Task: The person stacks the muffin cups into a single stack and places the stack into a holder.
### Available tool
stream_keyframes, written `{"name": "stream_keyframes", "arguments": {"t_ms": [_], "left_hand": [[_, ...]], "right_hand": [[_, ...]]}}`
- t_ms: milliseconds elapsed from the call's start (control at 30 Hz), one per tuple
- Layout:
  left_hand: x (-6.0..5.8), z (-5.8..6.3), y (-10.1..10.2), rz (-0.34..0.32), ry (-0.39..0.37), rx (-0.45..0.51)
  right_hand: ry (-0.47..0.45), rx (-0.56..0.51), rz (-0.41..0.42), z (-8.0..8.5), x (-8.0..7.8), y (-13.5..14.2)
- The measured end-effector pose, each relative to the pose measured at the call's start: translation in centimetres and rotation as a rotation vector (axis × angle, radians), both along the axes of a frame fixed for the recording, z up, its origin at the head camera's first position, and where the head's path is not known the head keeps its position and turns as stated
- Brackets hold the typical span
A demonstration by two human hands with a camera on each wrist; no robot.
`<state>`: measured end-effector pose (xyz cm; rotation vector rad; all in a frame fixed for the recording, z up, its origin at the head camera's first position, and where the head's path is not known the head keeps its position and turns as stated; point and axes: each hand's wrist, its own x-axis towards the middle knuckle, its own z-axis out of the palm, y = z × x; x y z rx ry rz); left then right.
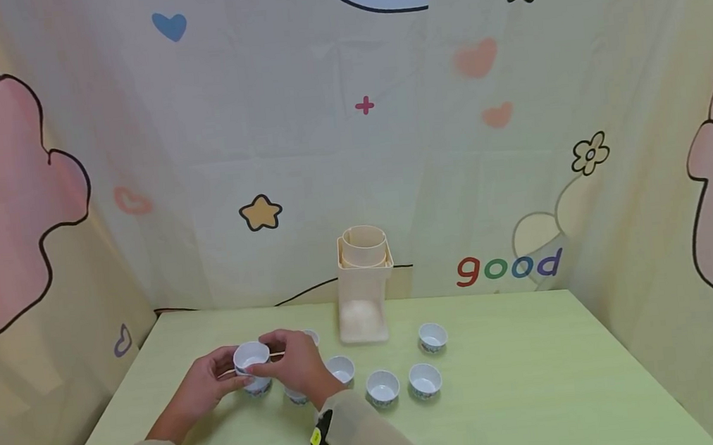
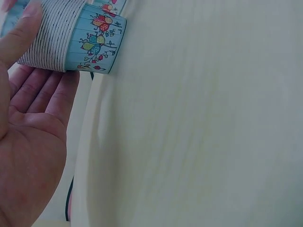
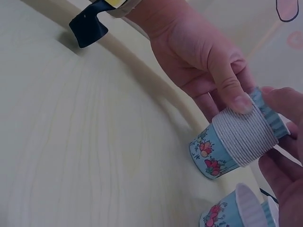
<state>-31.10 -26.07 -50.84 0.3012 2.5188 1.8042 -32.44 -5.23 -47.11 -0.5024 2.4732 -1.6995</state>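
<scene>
My left hand grips a stack of small paper baking cups above the table's left part. White rims lie close together along the stack, and the blue end cup shows a flower and strawberry print. One cup sticks partly out of the stack's other end; its white inside faces up in the head view. The thumb and fingers of my right hand pinch it. In the left wrist view, the palm of my left hand lies beside the stack, its fingers under the rims.
Single cups stand upright on the pale table: one by my right wrist, others farther right. My right hand partly hides two more. A beige stand with a round holder stands at the back edge, before a printed cloth.
</scene>
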Motion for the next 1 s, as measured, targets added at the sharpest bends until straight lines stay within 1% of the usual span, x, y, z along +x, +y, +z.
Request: {"name": "stream_keyframes", "arguments": {"t_ms": [133, 367, 567, 733, 933, 1000], "left_hand": [[0.1, -0.1, 0.1, 0.0, 0.002, -0.001], [0.1, -0.1, 0.1, 0.007, 0.008, -0.001], [0.2, 0.3, 0.1, 0.002, 0.008, -0.012], [0.3, 0.5, 0.1, 0.005, -0.002, -0.019], [0.4, 0.5, 0.2, 0.013, -0.015, -0.024], [0.4, 0.5, 0.3, 0.016, -0.012, -0.026]], "right_hand": [[0.002, 0.025, 0.007, -0.2, 0.0, 0.1], [-0.036, 0.042, 0.012, -0.2, 0.0, 0.1], [-0.053, 0.046, 0.016, -0.1, 0.1, 0.2], [-0.05, 0.048, 0.023, 0.1, 0.3, 0.2], [-0.034, 0.11, 0.072, 0.3, 0.6, 0.9], [-0.025, 0.11, 0.09, 0.4, 0.6, 1.4]]}}
